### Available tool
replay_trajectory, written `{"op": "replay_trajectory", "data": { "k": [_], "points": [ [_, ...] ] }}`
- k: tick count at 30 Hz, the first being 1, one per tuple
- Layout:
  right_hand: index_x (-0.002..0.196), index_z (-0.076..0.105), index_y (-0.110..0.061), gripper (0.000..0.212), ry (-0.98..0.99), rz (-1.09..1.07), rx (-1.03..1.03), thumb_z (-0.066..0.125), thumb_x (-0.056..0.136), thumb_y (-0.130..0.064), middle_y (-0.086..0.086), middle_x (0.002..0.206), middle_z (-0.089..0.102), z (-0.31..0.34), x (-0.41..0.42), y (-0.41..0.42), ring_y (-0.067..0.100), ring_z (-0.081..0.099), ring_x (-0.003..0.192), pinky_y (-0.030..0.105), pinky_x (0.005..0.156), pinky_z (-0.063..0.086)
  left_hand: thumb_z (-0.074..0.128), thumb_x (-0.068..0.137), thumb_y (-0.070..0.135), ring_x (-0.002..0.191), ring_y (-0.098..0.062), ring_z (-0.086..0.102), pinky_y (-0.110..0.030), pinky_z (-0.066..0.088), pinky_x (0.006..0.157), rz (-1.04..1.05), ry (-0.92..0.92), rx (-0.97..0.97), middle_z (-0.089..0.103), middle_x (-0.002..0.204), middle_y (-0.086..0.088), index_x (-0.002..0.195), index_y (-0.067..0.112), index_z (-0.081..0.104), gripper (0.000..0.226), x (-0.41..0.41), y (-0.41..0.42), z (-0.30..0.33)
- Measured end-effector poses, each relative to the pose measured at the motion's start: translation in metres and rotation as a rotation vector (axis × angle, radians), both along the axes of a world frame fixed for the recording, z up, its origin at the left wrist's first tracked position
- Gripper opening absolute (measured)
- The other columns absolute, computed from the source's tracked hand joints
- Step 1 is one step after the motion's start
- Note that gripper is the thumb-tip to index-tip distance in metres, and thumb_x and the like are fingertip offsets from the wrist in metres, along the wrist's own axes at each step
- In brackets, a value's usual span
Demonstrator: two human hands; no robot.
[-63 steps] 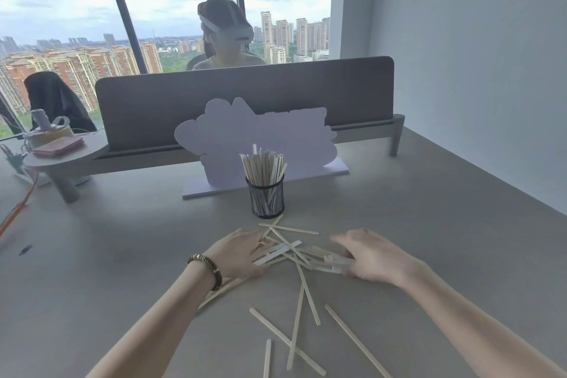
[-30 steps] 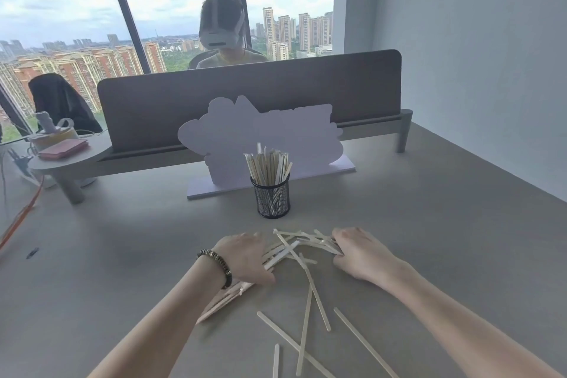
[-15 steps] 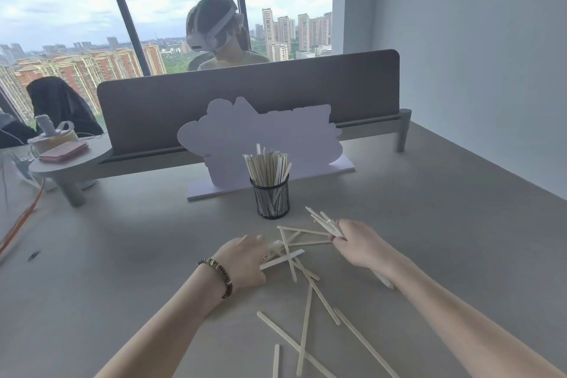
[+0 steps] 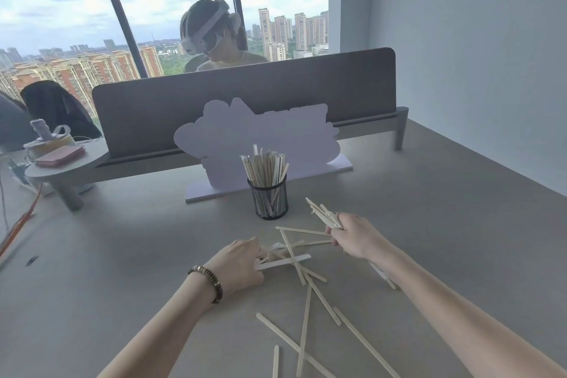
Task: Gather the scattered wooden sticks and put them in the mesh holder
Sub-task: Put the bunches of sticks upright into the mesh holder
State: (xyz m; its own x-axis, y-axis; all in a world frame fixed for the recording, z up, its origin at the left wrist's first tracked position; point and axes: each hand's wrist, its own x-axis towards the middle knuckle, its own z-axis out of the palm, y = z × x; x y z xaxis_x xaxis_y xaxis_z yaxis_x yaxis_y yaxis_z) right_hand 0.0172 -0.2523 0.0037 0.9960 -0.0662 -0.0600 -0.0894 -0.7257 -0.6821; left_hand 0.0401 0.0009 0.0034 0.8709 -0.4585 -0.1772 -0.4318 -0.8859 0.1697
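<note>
Sticks (image 4: pixel 302 267) light, stiff, thin; pinch mid-length, else bundle fans. Right hand (image 4: pixel 356 238) grips bundle (image 4: pixel 322 212); mesh holder (image 4: pixel 271 198) just beyond. Left hand (image 4: pixel 239 264) pinches few on bench (image 4: pixel 429 239); rest scattered between, nearer.

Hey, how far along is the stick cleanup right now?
Partway. The mesh holder already stands packed with upright sticks. In hand: the right hand grips a bundle lifted off the table, and the left hand rests on the pile, apparently gathering more. Left: loose sticks crossed on the table between and in front of the hands.
</note>
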Motion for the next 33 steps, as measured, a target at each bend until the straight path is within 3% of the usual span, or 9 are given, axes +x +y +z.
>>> {"op": "replay_trajectory", "data": {
  "k": [3, 7, 9, 14, 18, 22, 27, 30, 33],
  "points": [
    [0.087, 0.053, -0.017, 0.014, -0.057, -0.011, 0.030, 0.044, 0.097, -0.020, 0.006, 0.083, 0.070, -0.003, 0.002, 0.000, 0.026, 0.062, 0.081, 0.036, 0.071, 0.048, 0.060, 0.080, 0.020, 0.093, -0.028, 0.055, -0.028, 0.032, 0.065, -0.020, -0.017, -0.009, 0.052, 0.092, -0.003, 0.084, 0.018, 0.039, 0.021, -0.001, -0.002, 0.002],
    [0.073, 0.042, -0.020, 0.032, -0.170, -0.066, 0.134, 0.055, 0.098, -0.036, -0.003, 0.068, 0.051, -0.001, 0.001, 0.001, 0.016, 0.048, 0.062, 0.031, 0.056, 0.035, 0.059, 0.080, 0.016, 0.078, -0.023, 0.048, -0.024, 0.028, 0.053, -0.013, -0.035, -0.049, 0.043, 0.071, 0.009, 0.068, 0.023, 0.034, 0.029, -0.002, -0.003, 0.001],
    [0.068, 0.041, -0.021, 0.037, -0.187, -0.089, 0.243, 0.058, 0.096, -0.039, -0.005, 0.060, 0.044, 0.001, 0.001, 0.002, 0.013, 0.040, 0.053, 0.028, 0.053, 0.032, 0.057, 0.083, 0.021, 0.078, -0.023, 0.048, -0.029, 0.028, 0.058, -0.006, -0.024, -0.053, 0.044, 0.072, 0.006, 0.073, 0.020, 0.040, 0.019, 0.001, -0.002, -0.001],
    [0.082, 0.050, -0.015, 0.031, -0.157, -0.141, 0.572, 0.057, 0.096, -0.041, -0.007, 0.051, 0.031, 0.002, 0.006, 0.002, 0.012, 0.023, 0.042, 0.022, 0.039, 0.022, 0.057, 0.088, 0.027, 0.071, -0.020, 0.046, -0.028, 0.032, 0.057, 0.031, -0.006, -0.179, 0.049, 0.077, 0.005, 0.074, 0.025, 0.031, 0.029, 0.001, 0.003, 0.001],
    [0.083, 0.052, -0.012, 0.029, -0.163, -0.134, 0.645, 0.054, 0.099, -0.037, -0.010, 0.049, 0.029, 0.006, 0.004, 0.003, 0.010, 0.020, 0.040, 0.021, 0.038, 0.020, 0.046, 0.089, 0.019, 0.070, -0.029, 0.055, -0.039, 0.044, 0.065, 0.079, 0.050, -0.282, 0.058, 0.079, -0.006, 0.083, 0.016, 0.033, 0.016, 0.004, 0.003, 0.011],
    [0.084, 0.052, -0.011, 0.029, -0.161, -0.124, 0.693, 0.054, 0.100, -0.035, -0.011, 0.047, 0.029, 0.007, 0.003, 0.005, 0.009, 0.020, 0.039, 0.021, 0.037, 0.019, 0.048, 0.093, 0.015, 0.067, -0.026, 0.043, -0.035, 0.031, 0.058, 0.118, -0.018, -0.333, 0.049, 0.075, -0.002, 0.084, 0.013, 0.033, 0.018, 0.006, -0.004, 0.014],
    [0.083, 0.051, -0.012, 0.030, -0.185, -0.087, 0.698, 0.054, 0.100, -0.037, -0.010, 0.047, 0.025, 0.009, 0.000, 0.008, 0.010, 0.016, 0.040, 0.021, 0.038, 0.018, 0.064, 0.089, 0.030, 0.066, -0.018, 0.050, -0.023, 0.034, 0.053, 0.231, -0.209, -0.435, 0.052, 0.070, 0.007, 0.075, 0.019, 0.046, 0.025, 0.007, -0.005, 0.015],
    [0.078, 0.042, -0.016, 0.033, -0.198, -0.086, 0.718, 0.054, 0.100, -0.037, -0.009, 0.048, 0.023, 0.010, -0.002, 0.009, 0.011, 0.014, 0.042, 0.023, 0.040, 0.015, 0.072, 0.082, 0.031, 0.059, -0.006, 0.050, -0.016, 0.034, 0.051, 0.293, -0.244, -0.512, 0.054, 0.063, 0.010, 0.066, 0.024, 0.046, 0.032, 0.008, -0.007, 0.019],
    [0.067, 0.026, -0.024, 0.046, -0.203, -0.088, 0.743, 0.054, 0.100, -0.040, -0.008, 0.050, 0.022, 0.011, -0.004, 0.011, 0.012, 0.013, 0.043, 0.024, 0.040, 0.014, 0.074, 0.081, 0.031, 0.049, -0.009, 0.044, -0.021, 0.033, 0.047, 0.348, -0.286, -0.598, 0.047, 0.051, 0.008, 0.059, 0.020, 0.040, 0.042, 0.007, -0.008, 0.025]
  ]
}}
